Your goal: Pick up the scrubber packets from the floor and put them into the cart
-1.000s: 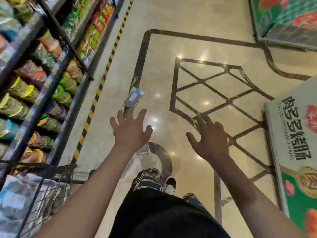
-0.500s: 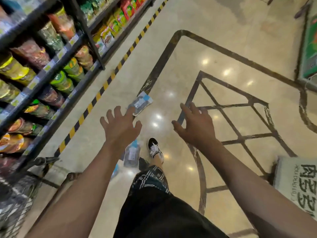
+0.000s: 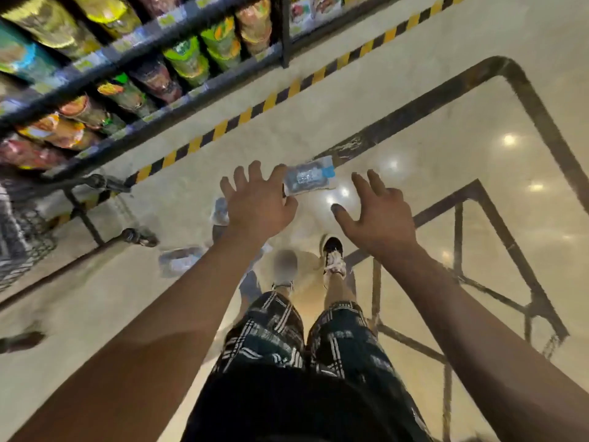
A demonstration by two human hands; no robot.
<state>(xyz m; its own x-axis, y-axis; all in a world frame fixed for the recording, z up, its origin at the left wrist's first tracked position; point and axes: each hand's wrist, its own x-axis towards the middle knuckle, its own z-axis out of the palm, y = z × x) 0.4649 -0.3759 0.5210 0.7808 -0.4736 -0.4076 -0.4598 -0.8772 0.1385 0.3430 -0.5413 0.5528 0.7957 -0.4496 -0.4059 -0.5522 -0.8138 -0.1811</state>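
Plastic-wrapped and flat, the nearest packet (image 3: pixel 308 176) lies on the glossy floor (image 3: pixel 318 122) just ahead of both hands, its blue-edged end toward the right. It looks light, thin and soft, probably slick in its film, so a pinch across one short edge or a scoop under the long side should lift it; on polished tile it may slide before the fingers get beneath. The left hand (image 3: pixel 258 202) hovers with fingers spread, its fingertips at the packet's left end, though contact cannot be told; the right hand (image 3: pixel 376 212) is likewise spread and holds nothing, just beside the packet. More packets (image 3: pixel 181 261) lie nearer the feet, partly hidden by the left arm. The cart (image 3: pixel 19 237) stands at far left beside the shelves (image 3: pixel 143 59), with its wheel (image 3: pixel 137 236) near those packets.
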